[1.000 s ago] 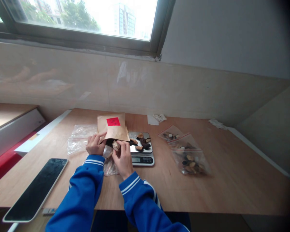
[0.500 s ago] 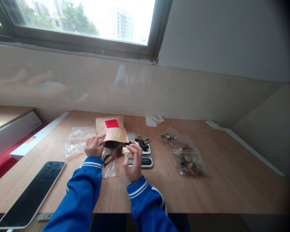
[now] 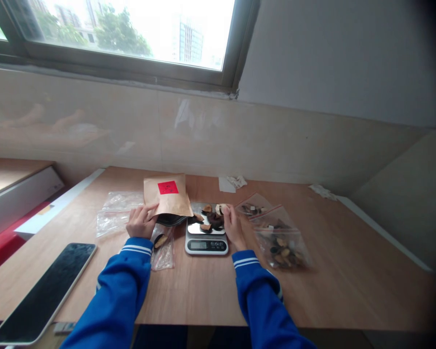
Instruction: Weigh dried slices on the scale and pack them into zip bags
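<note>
My left hand [image 3: 141, 220] is closed on the lower left edge of a brown paper bag [image 3: 150, 194] with a red label; the bag's dark mouth faces me. Between the fingers of my right hand [image 3: 233, 228] is a pale piece that looks like a dried mushroom [image 3: 220, 209], at the right side of a small digital scale [image 3: 207, 245]. Dark and tan dried mushroom pieces [image 3: 205, 227] lie on the scale's plate. Whether the held piece touches them, I cannot tell. Below my left hand, another dark-rimmed piece [image 3: 160, 241] lies on a clear plastic bag [image 3: 163, 261].
Two zip bags of dried pieces, a larger one [image 3: 283, 247] and a smaller one [image 3: 252, 206], lie right of the scale. Left are an empty clear bag [image 3: 112, 220] and a large phone [image 3: 45, 293]. Crumpled tissue [image 3: 237, 182] lies by the wall.
My right hand has moved right and away from me, carrying the pale piece from beside the bag's mouth to the scale's right side. My left hand stays on the bag.
</note>
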Demonstrator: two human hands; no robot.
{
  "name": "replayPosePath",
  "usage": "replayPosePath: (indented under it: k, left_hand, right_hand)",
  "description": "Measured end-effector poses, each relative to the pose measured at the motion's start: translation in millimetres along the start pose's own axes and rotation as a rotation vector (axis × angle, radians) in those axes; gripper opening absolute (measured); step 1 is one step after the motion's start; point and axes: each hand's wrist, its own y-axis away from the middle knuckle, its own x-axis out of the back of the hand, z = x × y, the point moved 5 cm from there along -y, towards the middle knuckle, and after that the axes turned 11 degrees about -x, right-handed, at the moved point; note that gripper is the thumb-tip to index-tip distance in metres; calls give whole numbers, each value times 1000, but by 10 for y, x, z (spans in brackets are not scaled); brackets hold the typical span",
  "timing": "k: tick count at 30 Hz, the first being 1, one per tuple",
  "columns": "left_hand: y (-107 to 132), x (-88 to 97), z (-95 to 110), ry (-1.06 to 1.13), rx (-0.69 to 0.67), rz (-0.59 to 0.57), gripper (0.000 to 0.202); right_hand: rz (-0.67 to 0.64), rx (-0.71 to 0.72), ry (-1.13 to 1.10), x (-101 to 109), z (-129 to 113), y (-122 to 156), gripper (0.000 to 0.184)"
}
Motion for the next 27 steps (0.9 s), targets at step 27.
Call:
replayPosePath:
  k: [27]
  left_hand:
    - [5,-28,-34,-10,31,-23,24]
  right_hand:
    - [83,489,437,-297,-575,578,28]
